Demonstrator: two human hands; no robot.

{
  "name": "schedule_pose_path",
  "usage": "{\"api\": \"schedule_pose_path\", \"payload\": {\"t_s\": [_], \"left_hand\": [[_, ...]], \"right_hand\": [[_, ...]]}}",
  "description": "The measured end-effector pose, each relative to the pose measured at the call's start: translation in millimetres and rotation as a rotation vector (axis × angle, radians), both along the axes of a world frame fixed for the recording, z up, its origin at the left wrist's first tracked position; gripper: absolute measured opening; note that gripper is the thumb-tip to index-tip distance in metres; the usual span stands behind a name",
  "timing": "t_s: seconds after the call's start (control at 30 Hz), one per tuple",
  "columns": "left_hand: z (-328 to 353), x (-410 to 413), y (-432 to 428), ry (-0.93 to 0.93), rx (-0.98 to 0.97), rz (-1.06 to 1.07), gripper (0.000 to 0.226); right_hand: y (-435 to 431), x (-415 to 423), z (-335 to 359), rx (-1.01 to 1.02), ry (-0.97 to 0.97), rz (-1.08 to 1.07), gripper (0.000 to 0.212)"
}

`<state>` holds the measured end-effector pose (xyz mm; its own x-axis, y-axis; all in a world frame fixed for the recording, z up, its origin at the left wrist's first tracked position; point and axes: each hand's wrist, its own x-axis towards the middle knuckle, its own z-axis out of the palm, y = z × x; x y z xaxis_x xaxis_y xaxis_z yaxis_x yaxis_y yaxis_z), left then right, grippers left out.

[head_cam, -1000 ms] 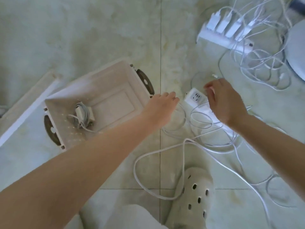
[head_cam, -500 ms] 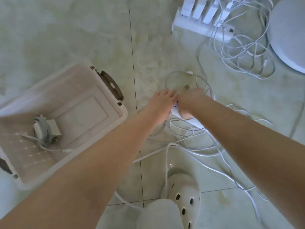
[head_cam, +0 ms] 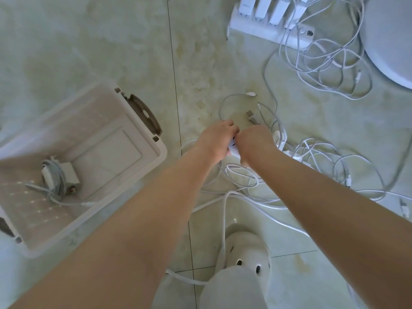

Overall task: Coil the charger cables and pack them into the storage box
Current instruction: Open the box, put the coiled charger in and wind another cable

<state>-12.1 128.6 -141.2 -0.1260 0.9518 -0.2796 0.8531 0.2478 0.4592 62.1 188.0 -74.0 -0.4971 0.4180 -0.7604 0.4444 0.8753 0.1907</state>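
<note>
A white power strip lies on the floor tiles in a tangle of loose white charger cables. My left hand curls over its left end, and my right hand is fisted on it from the right, knuckles almost touching the left hand. Both hands cover most of the strip. The open, pale storage box stands to the left, apart from my hands. Inside it lies one coiled grey-white charger.
A second power strip with several white chargers plugged in sits at the top, its cables spreading right. A round white base fills the top right corner. My white clog stands below, with a thick white cable running past it.
My right hand came down from above the cables onto the power strip and closed beside my left hand. The view shifted right, so the box now sits further left.
</note>
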Motion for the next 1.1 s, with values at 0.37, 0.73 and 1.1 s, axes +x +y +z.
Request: {"api": "schedule_pose_path", "payload": {"t_s": [0.37, 0.73, 1.1], "left_hand": [[4, 5, 1, -0.079, 0.037, 0.031, 0.030], [8, 6, -4, 0.016, -0.080, 0.041, 0.040], [111, 7, -46, -0.648, 0.271, 0.677, 0.026]], "right_hand": [[0, -1, 44, 0.074, 0.194, 0.198, 0.019], [8, 13, 53, 0.096, 0.412, -0.047, 0.030], [0, -7, 108, -0.323, 0.703, -1.030, 0.059]]}}
